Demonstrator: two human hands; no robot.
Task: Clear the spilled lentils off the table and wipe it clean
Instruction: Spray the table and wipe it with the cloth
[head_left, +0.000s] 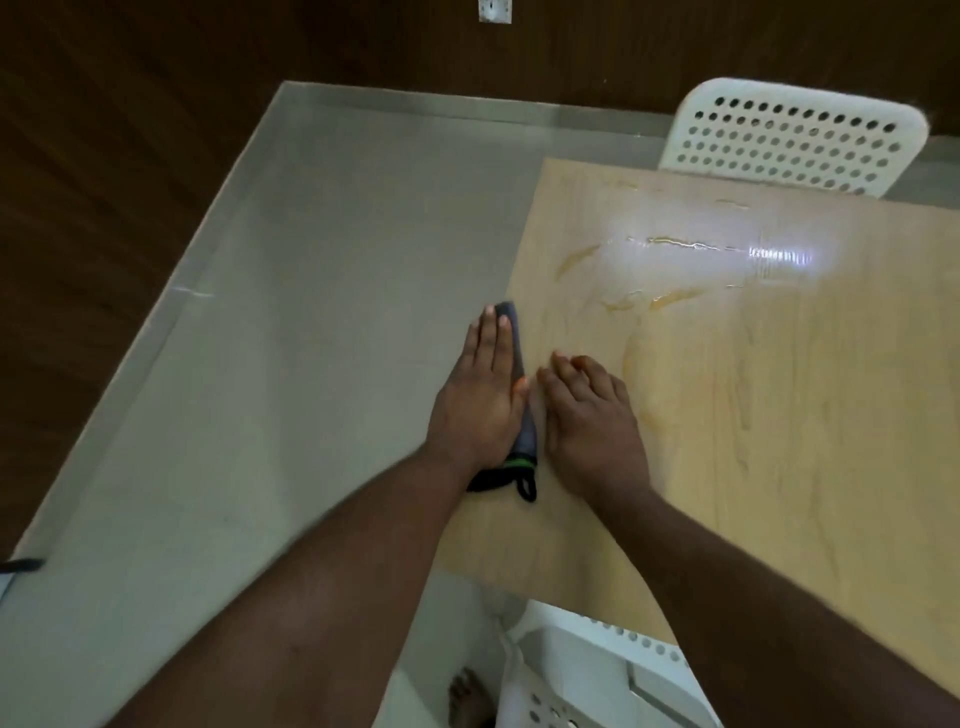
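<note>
A light wooden table (779, 415) fills the right half of the view, with wet streaks (675, 244) shining on its far part. A grey cloth (525, 436) with a green and black edge and a black loop lies along the table's left edge. My left hand (480, 395) lies flat over the cloth with straight fingers, partly past the table edge. My right hand (589, 421) rests on the table just right of the cloth, fingers slightly bent. No lentils can be seen on the table.
A white perforated chair (795, 135) stands at the table's far side. Another white perforated chair (597, 675) is at the near side, below my arms. Grey floor (285, 338) lies to the left, with dark wooden walls beyond. A bare foot (465, 696) shows below.
</note>
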